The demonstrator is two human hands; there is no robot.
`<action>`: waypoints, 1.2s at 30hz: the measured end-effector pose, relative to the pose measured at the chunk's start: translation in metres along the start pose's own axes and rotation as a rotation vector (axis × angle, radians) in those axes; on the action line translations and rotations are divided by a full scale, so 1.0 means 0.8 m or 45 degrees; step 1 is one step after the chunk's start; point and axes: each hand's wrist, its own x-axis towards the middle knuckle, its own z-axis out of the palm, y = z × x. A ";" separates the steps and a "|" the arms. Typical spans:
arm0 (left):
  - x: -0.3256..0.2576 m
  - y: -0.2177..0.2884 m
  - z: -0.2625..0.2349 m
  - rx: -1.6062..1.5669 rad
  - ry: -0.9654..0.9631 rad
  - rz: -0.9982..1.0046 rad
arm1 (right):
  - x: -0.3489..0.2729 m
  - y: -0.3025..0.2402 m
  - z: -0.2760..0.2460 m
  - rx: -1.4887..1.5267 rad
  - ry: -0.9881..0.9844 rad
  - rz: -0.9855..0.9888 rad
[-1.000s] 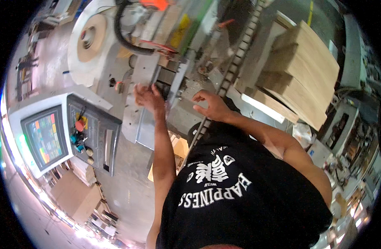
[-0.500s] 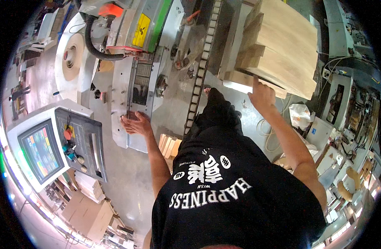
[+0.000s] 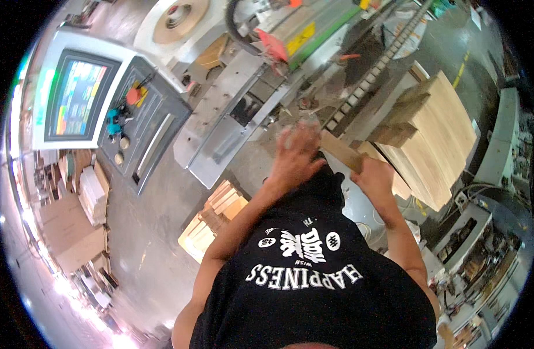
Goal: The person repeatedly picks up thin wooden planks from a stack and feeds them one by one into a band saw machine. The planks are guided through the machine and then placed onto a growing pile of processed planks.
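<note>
A narrow wooden board (image 3: 340, 151) slants across in front of my legs. Its near right end is in my right hand (image 3: 375, 179), with the fingers closed round it. My left hand (image 3: 300, 154) is by the board's other end, its fingers smeared by motion, so whether they touch the wood is unclear. Just right of the board rises a stack of pale wooden boards (image 3: 435, 139). Beyond my left hand lies the metal bed (image 3: 220, 145) of a machine with a green and grey housing (image 3: 322, 43).
At the left stands a control panel (image 3: 145, 122) with a lit screen (image 3: 78, 99) and a red button. Small wooden blocks (image 3: 217, 215) are stacked below the machine bed. A chain-like track (image 3: 374, 72) runs toward the upper right. Stacked panels (image 3: 75, 238) stand lower left.
My right hand has drawn a board away from the stack. My left hand has left the machine bed and moved right toward the board. The whole view has turned.
</note>
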 end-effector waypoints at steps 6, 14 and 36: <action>-0.024 -0.064 0.018 -0.100 -0.126 -0.213 | 0.091 -0.133 -0.021 0.089 0.155 -0.503; -0.133 -0.210 0.049 0.049 0.417 -0.974 | 0.163 -0.243 0.043 0.640 0.155 -0.632; -0.156 -0.282 0.047 0.410 0.425 -1.261 | 0.255 -0.367 0.128 2.291 -0.559 -0.615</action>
